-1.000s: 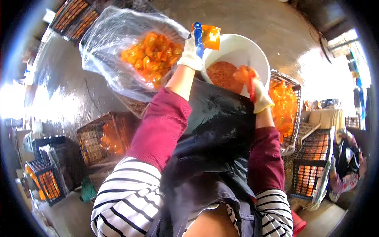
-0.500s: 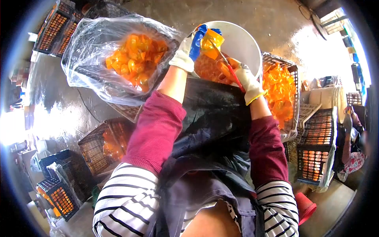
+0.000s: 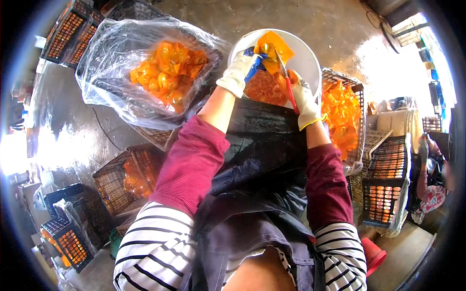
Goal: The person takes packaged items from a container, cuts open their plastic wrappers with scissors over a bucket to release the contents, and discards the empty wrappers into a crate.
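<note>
My left hand (image 3: 241,70), in a white glove with blue fingers, pinches a glossy, translucent orange piece (image 3: 276,44) over the white bucket (image 3: 308,56). In my right hand (image 3: 304,99), gloved in white with orange fingers and a yellow cuff, is a slim red-handled knife (image 3: 290,89). Its narrow blade lies against the orange piece. Wet, pale orange matter (image 3: 264,88) fills the lower part of the bucket. A black apron (image 3: 262,131) covers my lap, close to the bucket's near rim.
A plastic-lined crate (image 3: 111,63) with orange pieces (image 3: 167,72) stands at the left. Another crate of orange pieces (image 3: 342,119) is right of the bucket. Slatted crates (image 3: 386,179) are stacked farther right, near a seated person (image 3: 432,179). More crates (image 3: 126,179) are at lower left.
The orange piece now appears spread wider and has shifted right. My left hand has moved slightly down and right; the knife remains against the piece in my right hand.
</note>
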`<move>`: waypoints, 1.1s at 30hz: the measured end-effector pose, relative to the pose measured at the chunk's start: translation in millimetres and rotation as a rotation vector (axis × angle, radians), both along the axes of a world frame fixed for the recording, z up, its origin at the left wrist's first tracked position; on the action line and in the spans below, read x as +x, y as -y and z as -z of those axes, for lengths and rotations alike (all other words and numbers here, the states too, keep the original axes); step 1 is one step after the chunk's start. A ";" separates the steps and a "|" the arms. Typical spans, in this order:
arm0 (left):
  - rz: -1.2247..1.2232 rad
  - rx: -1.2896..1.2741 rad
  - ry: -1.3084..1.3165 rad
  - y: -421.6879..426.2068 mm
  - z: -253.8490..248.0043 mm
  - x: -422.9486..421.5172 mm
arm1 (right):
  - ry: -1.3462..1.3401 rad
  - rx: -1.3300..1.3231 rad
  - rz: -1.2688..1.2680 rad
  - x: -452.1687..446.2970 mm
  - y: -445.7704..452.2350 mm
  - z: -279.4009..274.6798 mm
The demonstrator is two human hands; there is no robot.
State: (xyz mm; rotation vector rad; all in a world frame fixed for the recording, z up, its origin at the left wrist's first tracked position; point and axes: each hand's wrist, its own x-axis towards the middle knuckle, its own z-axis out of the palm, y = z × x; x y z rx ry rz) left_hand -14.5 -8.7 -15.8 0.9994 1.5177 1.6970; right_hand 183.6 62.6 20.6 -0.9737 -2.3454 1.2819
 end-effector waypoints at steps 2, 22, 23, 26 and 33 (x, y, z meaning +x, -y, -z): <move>-0.024 -0.008 -0.001 0.3 -2.1 -0.2 | 0.067 0.016 -0.002 -0.1 2.5 -9.8; -0.304 -0.334 -0.408 15.9 -45.6 19.0 | 0.026 0.255 -0.088 0.2 2.7 -2.0; -0.330 -0.246 -0.270 10.0 -29.3 16.9 | 0.016 -0.025 -0.049 0.5 5.2 -13.2; -0.195 0.028 0.139 2.4 -22.3 10.3 | -0.015 -0.441 -0.007 -0.8 3.3 -16.0; -0.110 -0.222 0.008 10.4 -45.9 23.5 | -0.034 -0.212 -0.081 -2.7 -2.0 8.1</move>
